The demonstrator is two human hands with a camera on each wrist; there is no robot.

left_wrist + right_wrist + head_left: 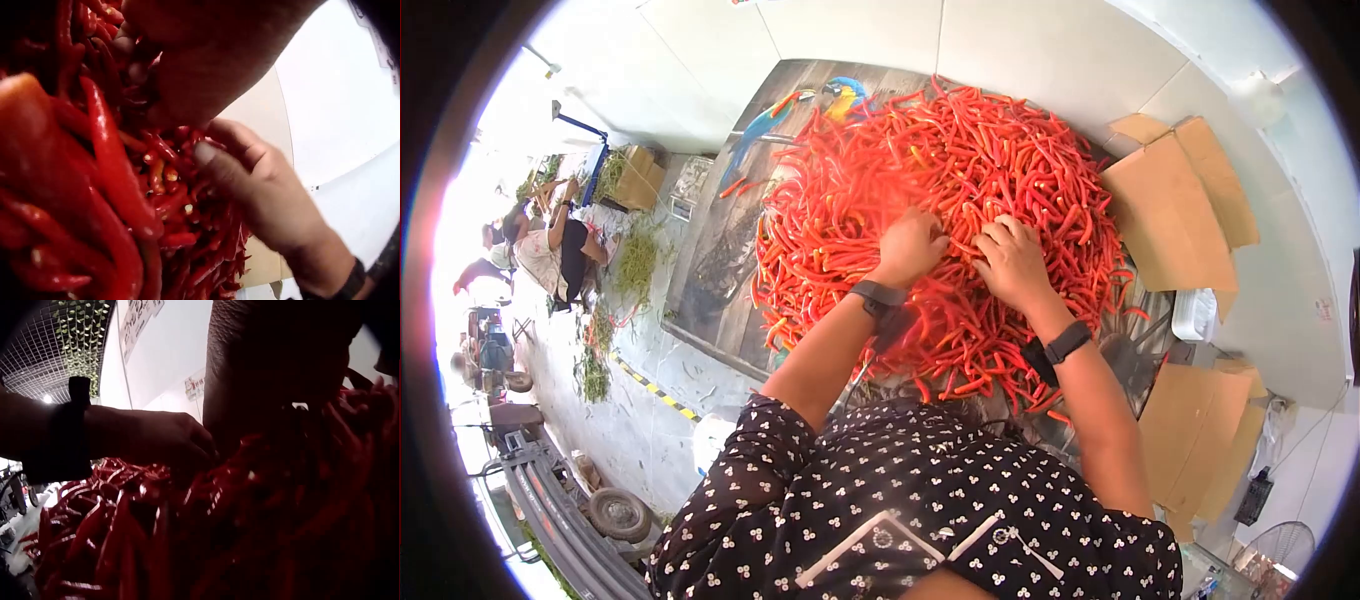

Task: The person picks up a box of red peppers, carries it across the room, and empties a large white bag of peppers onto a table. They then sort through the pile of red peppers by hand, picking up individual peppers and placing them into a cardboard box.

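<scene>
A large heap of red chili peppers (1020, 150), a few tinged orange, covers most of a wood-patterned board (725, 260). Over the middle of the heap my left hand (912, 248) bends its fingers down among the chilies; what lies under them is hidden. Just to its right, my right hand (1012, 262) rests on the chilies with thumb and fingers apart. From the left wrist, the thumb (209, 153) of that right hand touches the heap, beside loose chilies with pale stem ends. The right wrist view is dark, with the left hand (172, 437) low over the peppers.
Open cardboard boxes (1170, 215) stand right of the board, with a white plastic container (1195, 313) between them. A parrot picture (845, 98) shows at the board's back edge. Far left, a person (555, 245) sits near green stems (636, 260), and a cart wheel (620, 514) stands below.
</scene>
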